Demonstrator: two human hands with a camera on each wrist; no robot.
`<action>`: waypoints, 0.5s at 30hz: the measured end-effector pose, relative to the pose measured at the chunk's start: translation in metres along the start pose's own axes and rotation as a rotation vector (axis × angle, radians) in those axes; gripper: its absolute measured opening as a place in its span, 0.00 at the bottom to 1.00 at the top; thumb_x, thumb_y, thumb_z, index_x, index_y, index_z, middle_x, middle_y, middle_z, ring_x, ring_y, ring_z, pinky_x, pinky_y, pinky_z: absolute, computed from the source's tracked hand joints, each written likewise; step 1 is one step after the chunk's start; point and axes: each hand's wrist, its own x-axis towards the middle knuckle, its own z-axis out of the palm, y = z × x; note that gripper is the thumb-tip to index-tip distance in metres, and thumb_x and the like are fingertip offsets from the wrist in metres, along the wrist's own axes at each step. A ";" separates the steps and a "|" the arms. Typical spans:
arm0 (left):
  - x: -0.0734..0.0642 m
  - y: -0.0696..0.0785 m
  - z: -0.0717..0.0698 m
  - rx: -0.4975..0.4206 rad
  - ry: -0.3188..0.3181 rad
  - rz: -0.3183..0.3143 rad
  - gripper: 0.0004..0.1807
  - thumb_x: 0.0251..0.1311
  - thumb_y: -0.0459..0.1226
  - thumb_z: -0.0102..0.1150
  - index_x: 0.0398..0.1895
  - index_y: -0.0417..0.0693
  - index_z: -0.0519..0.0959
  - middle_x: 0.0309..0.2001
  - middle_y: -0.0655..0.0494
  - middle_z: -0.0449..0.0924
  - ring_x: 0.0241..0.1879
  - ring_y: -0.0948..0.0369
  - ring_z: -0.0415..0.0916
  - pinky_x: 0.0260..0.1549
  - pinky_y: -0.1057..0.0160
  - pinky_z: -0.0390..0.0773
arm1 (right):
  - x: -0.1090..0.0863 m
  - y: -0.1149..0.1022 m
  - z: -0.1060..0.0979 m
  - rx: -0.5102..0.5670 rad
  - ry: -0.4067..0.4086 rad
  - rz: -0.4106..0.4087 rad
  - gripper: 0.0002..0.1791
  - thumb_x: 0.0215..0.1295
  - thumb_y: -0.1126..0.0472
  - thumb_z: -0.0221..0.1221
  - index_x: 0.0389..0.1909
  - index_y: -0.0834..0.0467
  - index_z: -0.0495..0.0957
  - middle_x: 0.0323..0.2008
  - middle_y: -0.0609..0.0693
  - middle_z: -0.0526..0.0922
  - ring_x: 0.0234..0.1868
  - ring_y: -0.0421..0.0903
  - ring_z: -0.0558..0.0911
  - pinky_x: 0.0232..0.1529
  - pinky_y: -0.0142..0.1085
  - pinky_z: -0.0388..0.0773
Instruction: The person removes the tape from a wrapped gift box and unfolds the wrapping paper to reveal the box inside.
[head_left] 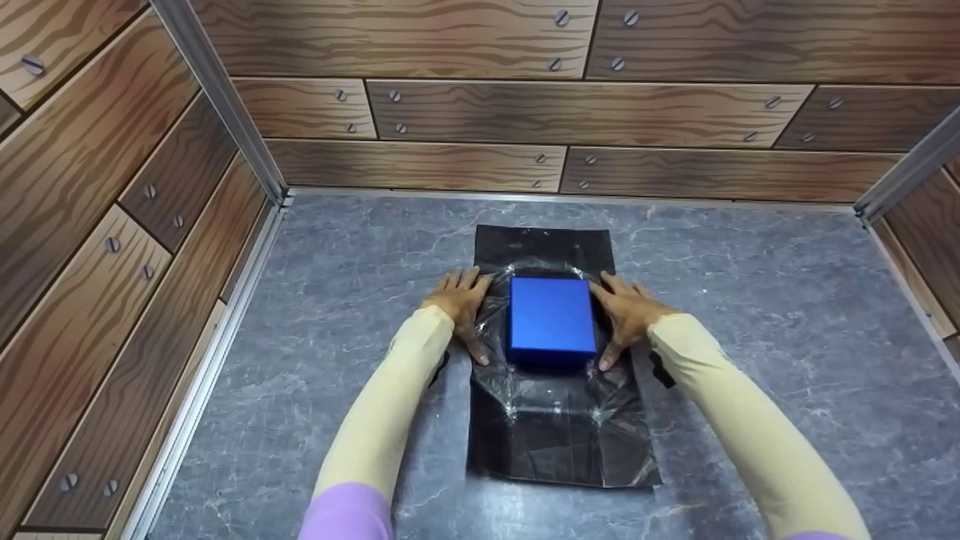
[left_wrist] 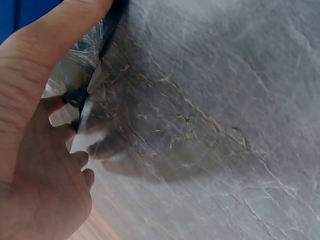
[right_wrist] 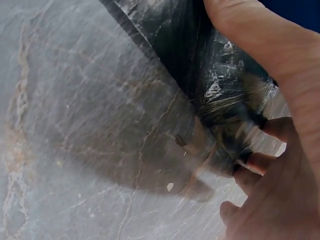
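Note:
A blue box (head_left: 551, 315) lies flat on a creased, shiny black plastic sheet (head_left: 555, 450). My left hand (head_left: 459, 304) is at the sheet's left edge, fingers spread and pointing away from me, thumb lower down on the plastic. Opposite it, my right hand (head_left: 628, 309) spreads its fingers along the right edge, close beside the box. Both wrist views show fingertips at the crinkled plastic (right_wrist: 215, 90). Part of the left hand (left_wrist: 45, 150) blocks the box there, leaving only a blue corner (left_wrist: 17, 17). Neither hand appears to grip the box.
Underneath is a grey marble-patterned tabletop (head_left: 750, 262). Wood-patterned panels (head_left: 465, 112) rise at the back and on both sides, with metal rails (head_left: 225, 337) along their lower edges. Dark wrist straps (head_left: 663, 371) show under the sleeves.

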 end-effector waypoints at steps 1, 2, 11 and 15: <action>0.001 -0.001 0.001 -0.001 -0.002 -0.001 0.81 0.14 0.65 0.77 0.76 0.53 0.38 0.75 0.45 0.34 0.72 0.43 0.33 0.70 0.49 0.39 | 0.000 0.000 0.000 -0.002 0.001 0.000 0.81 0.16 0.36 0.78 0.73 0.63 0.43 0.71 0.72 0.39 0.70 0.70 0.41 0.67 0.63 0.37; 0.001 -0.002 0.001 -0.003 -0.001 -0.004 0.81 0.13 0.65 0.77 0.76 0.54 0.38 0.75 0.46 0.34 0.72 0.43 0.34 0.70 0.49 0.40 | 0.001 0.000 0.000 -0.003 0.003 0.001 0.81 0.16 0.36 0.77 0.73 0.63 0.43 0.71 0.71 0.40 0.70 0.69 0.42 0.67 0.62 0.37; -0.005 0.001 0.004 -0.003 0.030 0.065 0.77 0.20 0.64 0.76 0.76 0.53 0.41 0.75 0.45 0.33 0.72 0.43 0.32 0.70 0.48 0.38 | -0.006 0.002 0.006 0.038 0.051 -0.039 0.80 0.18 0.36 0.77 0.73 0.64 0.44 0.71 0.71 0.40 0.71 0.66 0.43 0.67 0.63 0.35; -0.020 0.007 0.006 -0.037 0.060 0.150 0.73 0.25 0.63 0.74 0.75 0.51 0.43 0.75 0.46 0.33 0.73 0.45 0.31 0.70 0.47 0.38 | -0.017 -0.002 0.011 0.038 0.093 -0.096 0.79 0.20 0.35 0.75 0.72 0.67 0.43 0.70 0.72 0.41 0.71 0.66 0.43 0.66 0.64 0.35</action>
